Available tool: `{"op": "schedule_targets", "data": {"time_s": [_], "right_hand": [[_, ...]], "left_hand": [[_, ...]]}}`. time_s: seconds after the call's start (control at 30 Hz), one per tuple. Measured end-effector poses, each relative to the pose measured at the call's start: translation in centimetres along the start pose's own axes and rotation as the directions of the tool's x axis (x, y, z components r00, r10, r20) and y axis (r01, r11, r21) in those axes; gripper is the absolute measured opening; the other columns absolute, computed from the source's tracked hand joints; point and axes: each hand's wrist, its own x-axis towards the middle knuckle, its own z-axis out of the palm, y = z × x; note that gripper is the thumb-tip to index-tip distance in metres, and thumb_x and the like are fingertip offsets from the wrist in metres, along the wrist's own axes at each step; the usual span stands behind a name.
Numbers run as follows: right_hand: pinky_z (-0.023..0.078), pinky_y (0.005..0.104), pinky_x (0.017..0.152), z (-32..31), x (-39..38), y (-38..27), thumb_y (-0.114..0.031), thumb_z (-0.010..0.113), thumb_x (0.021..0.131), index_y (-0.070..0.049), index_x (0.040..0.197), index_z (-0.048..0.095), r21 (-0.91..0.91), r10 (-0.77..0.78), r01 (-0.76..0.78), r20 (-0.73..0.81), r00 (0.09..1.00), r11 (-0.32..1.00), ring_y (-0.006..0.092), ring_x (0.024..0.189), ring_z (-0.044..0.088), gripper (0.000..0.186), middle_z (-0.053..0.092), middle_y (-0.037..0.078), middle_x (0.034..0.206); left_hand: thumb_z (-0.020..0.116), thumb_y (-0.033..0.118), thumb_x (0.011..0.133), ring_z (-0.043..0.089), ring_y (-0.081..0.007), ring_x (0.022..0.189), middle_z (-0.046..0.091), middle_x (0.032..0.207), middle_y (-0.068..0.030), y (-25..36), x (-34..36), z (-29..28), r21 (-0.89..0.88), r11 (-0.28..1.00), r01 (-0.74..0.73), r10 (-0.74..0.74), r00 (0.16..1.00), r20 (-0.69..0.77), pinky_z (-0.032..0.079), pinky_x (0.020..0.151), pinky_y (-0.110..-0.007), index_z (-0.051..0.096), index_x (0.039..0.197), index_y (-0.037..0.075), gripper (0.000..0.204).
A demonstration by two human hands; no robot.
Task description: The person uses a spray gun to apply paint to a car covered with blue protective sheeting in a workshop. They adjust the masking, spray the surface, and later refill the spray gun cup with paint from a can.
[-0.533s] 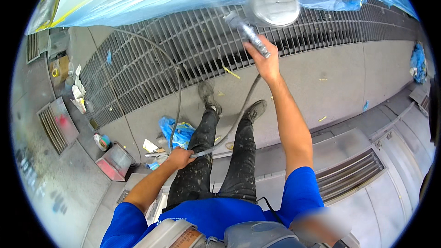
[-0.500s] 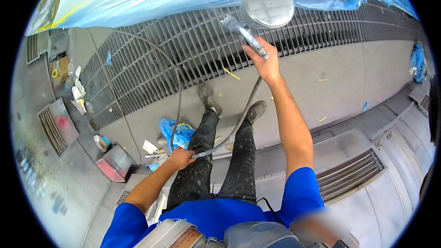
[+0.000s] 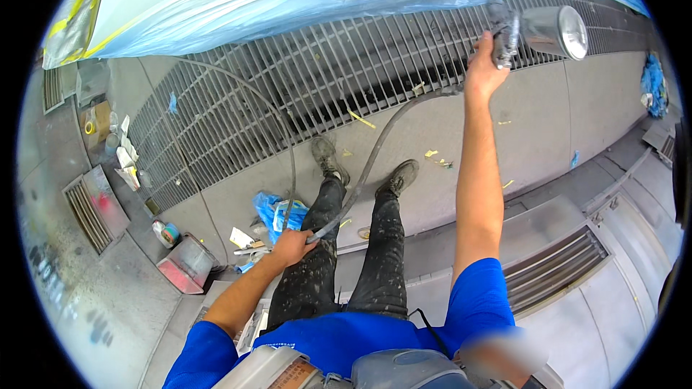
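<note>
My right hand (image 3: 484, 75) is closed around the grip of a spray gun (image 3: 504, 32), held out over the floor grating at the upper right. The gun's metal cup (image 3: 548, 32) points off to the right, its round silver end outward. A grey hose (image 3: 386, 140) runs from below the gun down to my left hand (image 3: 293, 247), whose fingers are wrapped round it beside my left thigh. Across the top hangs blue-tinted plastic sheeting (image 3: 303, 18), a little beyond the gun.
Metal grating (image 3: 303, 79) crosses the floor ahead. The hose trails over it at left. Crumpled blue plastic (image 3: 274, 214) lies by my left foot, another bundle (image 3: 654, 90) at far right. A red box (image 3: 186, 263) and a cardboard box (image 3: 97, 119) stand at left.
My right hand has swung the spray gun to the right, and the cup has turned from facing up to pointing right. The hose followed; my left hand shifted slightly right, still holding it.
</note>
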Motion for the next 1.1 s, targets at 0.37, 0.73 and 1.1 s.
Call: {"op": "schedule_targets", "data": {"time_s": [0.37,0.73,1.1], "right_hand": [[0.051,0.0329,0.073,4.1,-13.6,-5.5,-0.015,0.077,0.082,-0.004,0.1,0.067,0.038,-0.245,0.358,0.796,0.554,0.933,0.0204,0.079,0.064,0.023,0.067,0.01,0.089],[0.045,0.0262,0.062,-4.3,3.5,-8.5,-0.015,0.074,0.086,-0.004,0.094,0.068,-0.028,-0.057,0.088,0.564,0.824,0.996,0.0076,0.07,0.054,0.015,0.062,-0.002,0.077],[0.04,0.0265,0.052,-10.7,16.6,-6.1,-0.022,0.068,0.092,0.001,0.091,0.065,0.064,-0.003,0.004,-0.013,1.0,0.998,0.0073,0.06,0.049,0.022,0.057,0.001,0.071]], "left_hand": [[0.058,0.042,0.09,0.067,-0.0327,0.078,0.069,0.077,-0.0115,-2.2,-3.6,-2.5,0.266,0.955,-0.133,0.089,0.981,0.173,0.046,0.08,-0.046,0.067,0.095,0.013,0.031],[0.063,0.038,0.087,0.065,-0.0345,0.082,0.068,0.079,-0.013,11.2,2.0,-5.1,0.288,0.953,-0.09,0.055,0.99,0.128,0.047,0.079,-0.047,0.066,0.099,0.014,0.027],[0.064,0.034,0.086,0.065,-0.0369,0.08,0.067,0.078,-0.0147,15.6,4.4,-5.8,0.15,0.989,0.013,-0.012,1.0,-0.009,0.048,0.077,-0.048,0.067,0.096,0.012,0.025]]}}
